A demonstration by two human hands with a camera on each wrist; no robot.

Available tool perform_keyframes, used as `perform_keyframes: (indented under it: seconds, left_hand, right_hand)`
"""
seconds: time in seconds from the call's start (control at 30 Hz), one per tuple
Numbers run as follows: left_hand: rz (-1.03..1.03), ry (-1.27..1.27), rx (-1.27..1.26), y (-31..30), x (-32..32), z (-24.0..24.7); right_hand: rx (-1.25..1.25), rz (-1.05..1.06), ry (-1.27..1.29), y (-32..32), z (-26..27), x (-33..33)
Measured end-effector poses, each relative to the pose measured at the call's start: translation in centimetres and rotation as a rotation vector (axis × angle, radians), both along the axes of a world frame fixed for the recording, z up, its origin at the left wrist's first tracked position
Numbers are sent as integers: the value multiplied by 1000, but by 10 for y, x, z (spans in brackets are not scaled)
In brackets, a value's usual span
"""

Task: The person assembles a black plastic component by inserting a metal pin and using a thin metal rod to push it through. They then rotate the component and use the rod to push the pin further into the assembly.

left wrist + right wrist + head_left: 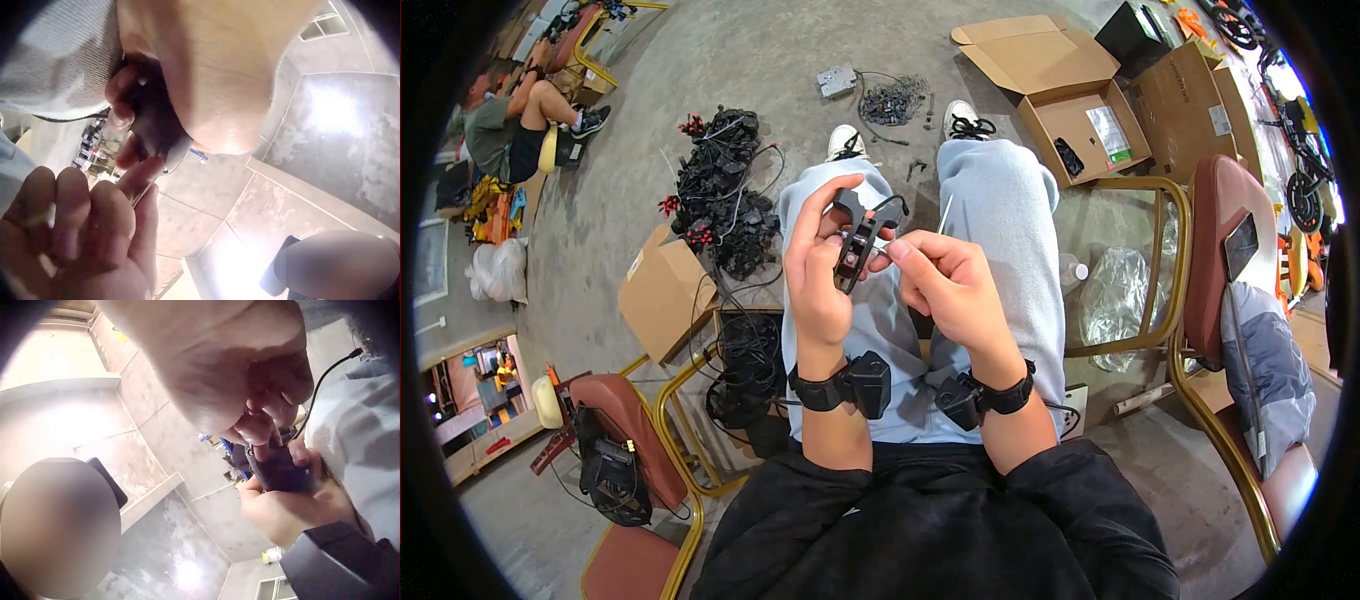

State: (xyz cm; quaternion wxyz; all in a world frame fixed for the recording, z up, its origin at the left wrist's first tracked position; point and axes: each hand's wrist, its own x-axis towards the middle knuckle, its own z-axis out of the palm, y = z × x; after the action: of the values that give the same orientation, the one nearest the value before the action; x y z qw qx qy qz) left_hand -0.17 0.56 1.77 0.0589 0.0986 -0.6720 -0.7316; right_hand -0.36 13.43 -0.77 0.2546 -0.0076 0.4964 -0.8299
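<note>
In the head view, my left hand [818,275] grips a small black device [858,245] with a forked top and a slotted body that shows metal parts. A short black cable curls from its upper end. My right hand [945,285] is close against its right side, with thumb and curled fingers pinching a thin metal rod [946,213]. The rod sticks up past the knuckles; its other end is hidden by the fingers. In the right wrist view, the dark device [284,469] sits between both hands, and its black cable [322,378] arcs away from it.
Tangled black cables and parts [725,195] lie on the floor to the left. Ahead are a metal box [837,81] and a pile of small black pieces [890,103]. An open cardboard box [1090,125] stands at front right. Chairs [1230,260] flank me; another person [510,130] sits far left.
</note>
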Motion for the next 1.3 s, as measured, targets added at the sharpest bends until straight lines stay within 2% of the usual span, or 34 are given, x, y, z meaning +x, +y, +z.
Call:
perform_keyframes:
  seconds: [0.13,0.23,0.3,0.4,0.5,0.83,0.9,0.93,1.0,1.03,1.1,1.3]
  left_hand:
    - [-32,-1,-15,-5,0,-5]
    - [-63,66,7,-6,2,-9]
    - [-68,92,-22,-4,2,-8]
    - [-107,39,-31,-9,3,-5]
    - [-78,47,13,-6,2,-6]
    - [-100,61,36,-10,5,-11]
    - [-88,56,13,-11,5,-12]
    - [-88,55,13,-10,6,-11]
    - [-91,19,12,-9,6,-6]
    - [-92,19,13,-7,6,-4]
    - [-78,4,16,-4,6,-2]
    - [-119,22,19,-7,7,-4]
  right_hand:
    - [11,-19,0,-1,3,1]
    - [122,-52,69,-1,0,3]
    - [418,-219,392,-6,0,4]
    - [485,-253,542,-7,-1,5]
    - [522,-261,634,-6,0,4]
    - [508,-261,650,-5,1,5]
    - [405,-230,482,-7,-1,7]
    - [406,-230,482,-6,0,7]
    - [280,-114,229,-4,4,6]
    - [281,-114,229,-2,4,5]
    - [105,-23,79,0,5,3]
    - [34,33,-16,2,6,0]
